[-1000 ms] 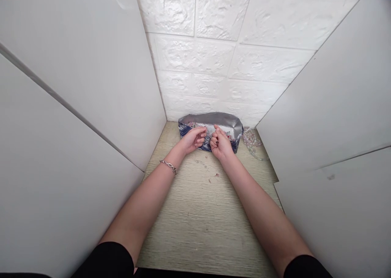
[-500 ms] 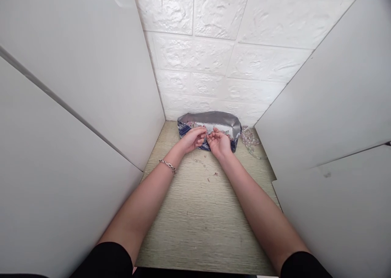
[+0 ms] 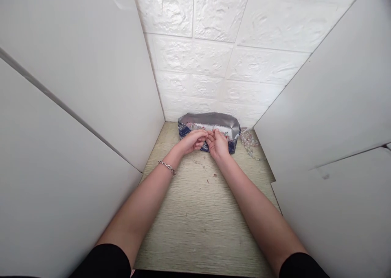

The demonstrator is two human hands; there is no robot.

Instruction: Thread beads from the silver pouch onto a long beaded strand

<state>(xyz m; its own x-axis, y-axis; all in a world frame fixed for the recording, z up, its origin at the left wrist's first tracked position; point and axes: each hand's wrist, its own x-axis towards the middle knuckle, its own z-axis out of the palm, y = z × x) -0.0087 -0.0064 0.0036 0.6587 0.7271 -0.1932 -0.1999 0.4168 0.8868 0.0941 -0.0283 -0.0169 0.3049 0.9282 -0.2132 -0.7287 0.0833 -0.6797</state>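
Note:
My left hand (image 3: 194, 142), a chain bracelet (image 3: 168, 168) on its wrist, has its fingers curled in and their tips close against my right hand (image 3: 218, 145). The right palm is turned up, with thumb and fingers bent together. Anything pinched between the fingertips is too small or hidden to make out. Both hands are in front of a silver-lined, dark blue bag (image 3: 210, 118), which lies with its mouth wide. Small pink and clear beads (image 3: 191, 125) show inside, partly hidden by the hands.
Strings of pale beads (image 3: 249, 143) lie to the right of the bag. A few tiny loose pieces (image 3: 215, 175) are scattered on the wood-grain tabletop (image 3: 195, 221). White panels (image 3: 76, 86) stand at both sides, and a white brick-pattern wall (image 3: 210, 58) is behind.
My fingertips have come closer together, the left hand shifting slightly right. The bag and the beads stay where they were.

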